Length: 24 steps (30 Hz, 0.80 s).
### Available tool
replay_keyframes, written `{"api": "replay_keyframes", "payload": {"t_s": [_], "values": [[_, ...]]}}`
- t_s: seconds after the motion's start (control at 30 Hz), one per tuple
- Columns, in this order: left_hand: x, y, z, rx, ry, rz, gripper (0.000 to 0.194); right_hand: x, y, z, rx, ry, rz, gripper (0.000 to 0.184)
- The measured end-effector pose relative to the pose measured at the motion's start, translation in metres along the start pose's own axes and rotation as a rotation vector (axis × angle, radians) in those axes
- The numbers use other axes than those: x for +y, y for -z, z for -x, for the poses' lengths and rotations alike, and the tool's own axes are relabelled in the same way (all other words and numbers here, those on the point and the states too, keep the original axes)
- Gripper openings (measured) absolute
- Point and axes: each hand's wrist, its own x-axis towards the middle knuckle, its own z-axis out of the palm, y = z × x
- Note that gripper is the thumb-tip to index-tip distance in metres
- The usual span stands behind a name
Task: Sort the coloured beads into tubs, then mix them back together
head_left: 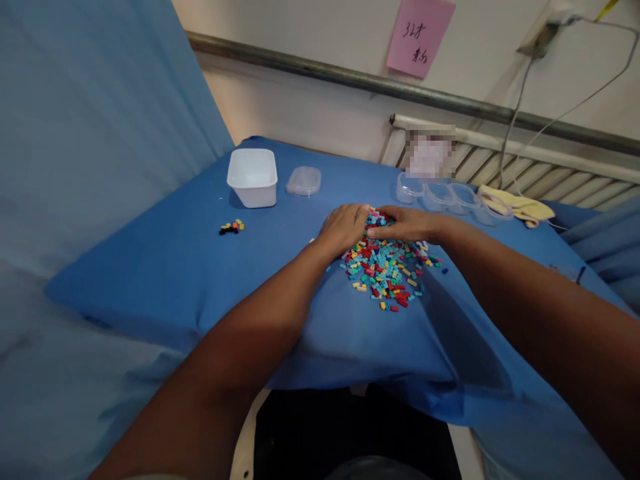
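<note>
A heap of small building bricks (pixel 383 260), mostly turquoise, red and yellow, lies on a blue cloth. My left hand (pixel 345 225) rests against the heap's far left side, its fingers stretched out and lying over the bricks. From the right, my right hand (pixel 403 223) reaches over the top of the heap, thumb and fingers apart. Both hands touch the bricks and come close together at the back of the heap. Some fingertips are hidden, and I see no single brick pinched in either hand.
Left of the heap stand a white tub (pixel 253 177) and clear plastic lids (pixel 304 181), with a few black and yellow bricks (pixel 231 227) nearer. Several clear cups (pixel 440 197) and a yellow cloth (pixel 517 205) lie at the back right, before a radiator (pixel 550 157).
</note>
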Motion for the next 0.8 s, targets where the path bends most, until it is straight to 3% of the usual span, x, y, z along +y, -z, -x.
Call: {"api": "replay_keyframes", "payload": {"t_s": [0.23,0.3,0.43,0.6,0.8], "values": [[-0.006,-0.006,-0.002,0.03,0.036,0.07,0.062,-0.016,-0.007,0.004,-0.059,0.032,0.052,0.118],[-0.006,-0.006,-0.002,0.025,0.029,0.07,0.061,-0.021,-0.014,0.003,-0.038,0.057,0.092,0.118],[-0.006,-0.006,-0.002,0.033,0.009,0.088,0.061,-0.026,-0.024,0.005,0.025,0.1,0.155,0.094],[-0.003,-0.002,-0.001,0.027,-0.031,0.159,0.062,-0.022,-0.016,0.02,0.004,0.168,0.139,0.055],[0.016,0.006,0.013,-0.131,-0.149,0.193,0.068,-0.011,-0.003,0.057,-0.08,0.233,0.007,0.035]]}}
